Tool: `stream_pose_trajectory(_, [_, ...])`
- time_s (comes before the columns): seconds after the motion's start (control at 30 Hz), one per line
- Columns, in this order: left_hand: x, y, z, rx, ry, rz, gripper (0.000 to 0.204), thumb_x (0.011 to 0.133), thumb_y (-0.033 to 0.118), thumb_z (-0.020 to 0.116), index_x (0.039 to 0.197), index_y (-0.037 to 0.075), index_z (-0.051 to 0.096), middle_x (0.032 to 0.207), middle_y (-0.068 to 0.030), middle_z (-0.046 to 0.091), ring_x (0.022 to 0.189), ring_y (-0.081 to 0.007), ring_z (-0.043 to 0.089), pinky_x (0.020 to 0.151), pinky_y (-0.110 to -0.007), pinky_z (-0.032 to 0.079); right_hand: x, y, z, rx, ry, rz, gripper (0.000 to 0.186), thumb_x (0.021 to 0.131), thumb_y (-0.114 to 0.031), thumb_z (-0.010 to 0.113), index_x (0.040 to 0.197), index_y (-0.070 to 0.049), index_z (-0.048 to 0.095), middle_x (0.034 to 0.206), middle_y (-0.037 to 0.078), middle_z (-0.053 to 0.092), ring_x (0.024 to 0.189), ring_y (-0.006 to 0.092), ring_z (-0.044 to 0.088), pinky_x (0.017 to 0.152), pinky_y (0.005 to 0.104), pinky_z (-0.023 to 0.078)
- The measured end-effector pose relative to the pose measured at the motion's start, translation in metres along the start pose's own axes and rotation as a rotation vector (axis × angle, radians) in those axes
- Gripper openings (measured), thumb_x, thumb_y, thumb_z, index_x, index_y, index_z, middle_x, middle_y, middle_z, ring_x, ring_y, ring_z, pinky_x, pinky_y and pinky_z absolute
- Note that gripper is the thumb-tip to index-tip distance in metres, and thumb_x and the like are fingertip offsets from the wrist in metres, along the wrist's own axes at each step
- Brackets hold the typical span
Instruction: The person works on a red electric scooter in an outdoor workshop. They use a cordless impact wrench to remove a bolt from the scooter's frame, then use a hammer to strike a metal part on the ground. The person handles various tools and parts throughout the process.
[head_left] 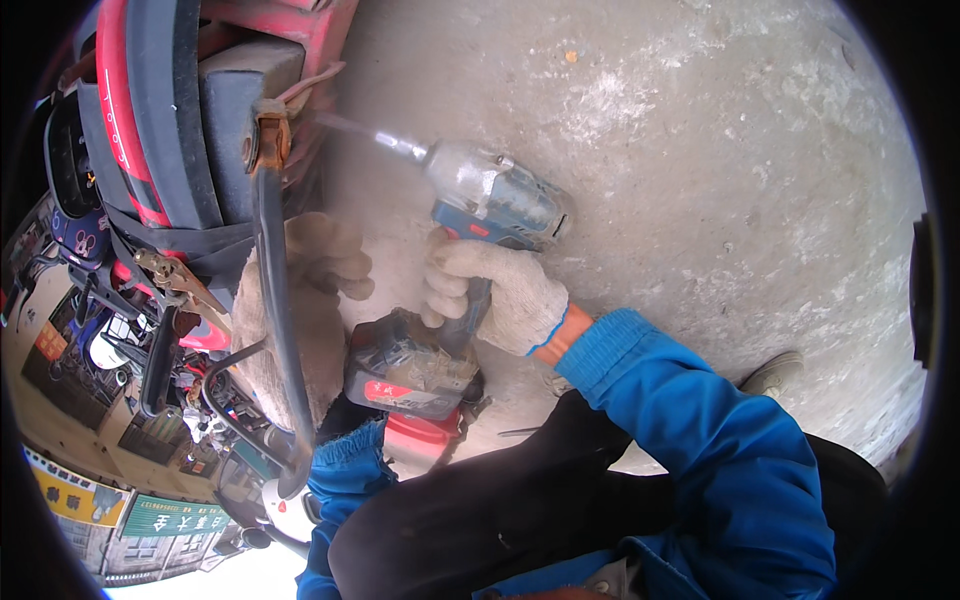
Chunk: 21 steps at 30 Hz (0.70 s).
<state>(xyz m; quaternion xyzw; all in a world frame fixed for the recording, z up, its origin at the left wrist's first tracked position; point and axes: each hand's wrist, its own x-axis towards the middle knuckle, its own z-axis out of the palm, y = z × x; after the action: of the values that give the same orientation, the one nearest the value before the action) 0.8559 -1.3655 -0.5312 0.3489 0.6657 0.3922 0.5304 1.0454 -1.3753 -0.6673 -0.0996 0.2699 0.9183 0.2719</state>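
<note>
My right hand (500, 290), in a pale knit work glove, is wrapped round the grip of a cordless impact wrench (490, 190) with a grey nose and blue body. Its thick battery (410, 370) hangs below, near my knees. A thin blurred bit (345, 122) runs from the nose toward the red frame (325, 50) of a vehicle. Behind a bent dark metal bar (272, 260) is my gloved left hand (310, 270). Its fingers are slightly bent and apart, with nothing visible in them; the bar hides part of it.
The vehicle's red and black body panel (150, 120) fills the upper left. Beneath the battery lies a red object (420, 435), partly hidden. Several scooters and shop signs (170, 515) stand beyond at the left. Rough concrete floor (720, 180) spreads to the right, with a shoe (775, 375) on it.
</note>
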Motion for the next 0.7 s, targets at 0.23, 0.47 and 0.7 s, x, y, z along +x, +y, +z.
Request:
stream_pose_trajectory(0.23, [0.007,0.022,0.018,-0.536,-0.061,-0.266,0.079,0.114,0.067,0.052,0.143,-0.005,0.062,0.113,-0.0225,0.074,0.076,-0.0302,0.070,0.059,-0.038,0.057,-0.005,-0.003,0.007,0.012,0.002,0.014,0.010,0.104,-0.017,0.069,0.101,-0.010,0.063,0.079,0.000,0.055,0.069,0.0149,0.054,0.073,0.0376,0.052])
stream_pose_trajectory(0.47, [0.015,0.033,0.031,-0.641,-0.143,-0.349,0.051,0.124,0.050,0.037,0.129,0.003,0.057,0.077,-0.0042,0.055,0.048,-0.0139,0.049,0.041,-0.028,0.048,-0.009,-0.008,0.008,0.054,-0.020,0.062,0.011,0.104,-0.018,0.070,0.099,-0.012,0.062,0.077,-0.003,0.053,0.067,0.0136,0.052,0.073,0.0376,0.051])
stream_pose_trajectory(0.7, [0.017,0.037,0.041,-0.672,-0.115,-0.350,0.052,0.124,0.050,0.035,0.131,0.004,0.057,0.076,-0.0039,0.056,0.047,-0.0139,0.053,0.040,-0.028,0.050,-0.011,-0.012,0.010,0.068,0.030,0.084,0.010,0.103,-0.016,0.071,0.099,-0.012,0.062,0.076,-0.003,0.053,0.065,0.0144,0.053,0.071,0.0385,0.052])
